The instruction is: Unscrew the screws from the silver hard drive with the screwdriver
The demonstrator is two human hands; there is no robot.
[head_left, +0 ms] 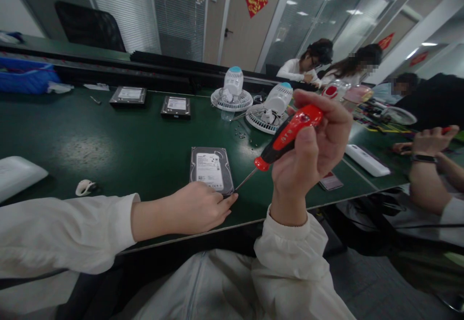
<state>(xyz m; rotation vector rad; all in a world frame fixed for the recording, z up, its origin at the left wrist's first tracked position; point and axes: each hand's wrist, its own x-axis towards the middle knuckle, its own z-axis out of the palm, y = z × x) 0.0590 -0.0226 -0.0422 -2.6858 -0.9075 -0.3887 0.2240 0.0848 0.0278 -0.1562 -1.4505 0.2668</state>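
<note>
A: While the left hand [197, 209] lies low in the middle of the frame, what are its fingers doing?
B: Loosely curled, gripping nothing; the fingertips rest at the near right corner of the hard drive [211, 169], which lies flat on the green table [108, 141] just above that hand.
A: And the screwdriver [286, 138]?
B: The right hand [311, 151] wraps closed round its red handle, centre right; the shaft slants down-left, tip at that same corner, beside the left fingertips.
A: Farther back?
B: Two spare drives [176, 106] and two small white fans [273, 109], upper middle; a co-worker's hand [431, 141] at the right edge.
</note>
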